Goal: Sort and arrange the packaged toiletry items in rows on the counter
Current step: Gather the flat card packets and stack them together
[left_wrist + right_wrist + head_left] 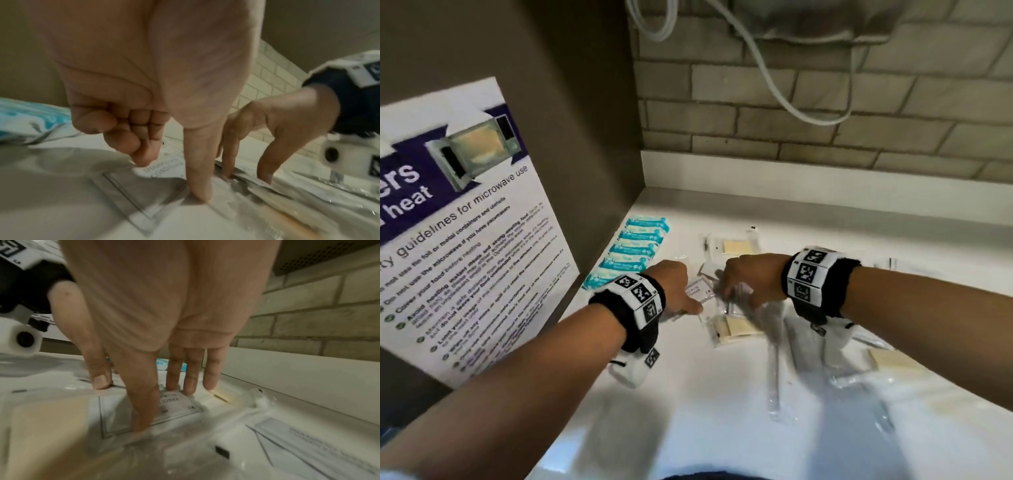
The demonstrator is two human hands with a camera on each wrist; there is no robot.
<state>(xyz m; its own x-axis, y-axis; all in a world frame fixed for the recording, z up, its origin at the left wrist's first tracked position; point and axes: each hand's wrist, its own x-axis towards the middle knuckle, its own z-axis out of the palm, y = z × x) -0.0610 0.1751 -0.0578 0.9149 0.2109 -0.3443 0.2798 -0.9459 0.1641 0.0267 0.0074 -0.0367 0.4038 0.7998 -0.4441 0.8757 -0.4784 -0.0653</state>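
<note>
Both hands meet over a white shampoo sachet (699, 292) with a printed frame, lying flat mid-counter. My left hand (681, 294) has its fingers (125, 138) curled, and one straight digit (198, 186) presses down at the sachet's (158, 170) edge. My right hand (736, 291) keeps straight fingers (190, 382) spread, their tips pressing on the same sachet (180, 402). Several blue packets (635, 248) lie in a row along the left wall. Cream soap packets (739, 246) lie beyond and below the hands (738, 329).
Loose clear-wrapped packets (808, 346) are heaped on the white counter (688, 411) right of my hands, with another cream soap (890, 359) and a second sachet (308, 443). A cabinet side with a microwave poster (465, 222) stands left. A brick wall (825, 120) closes the back.
</note>
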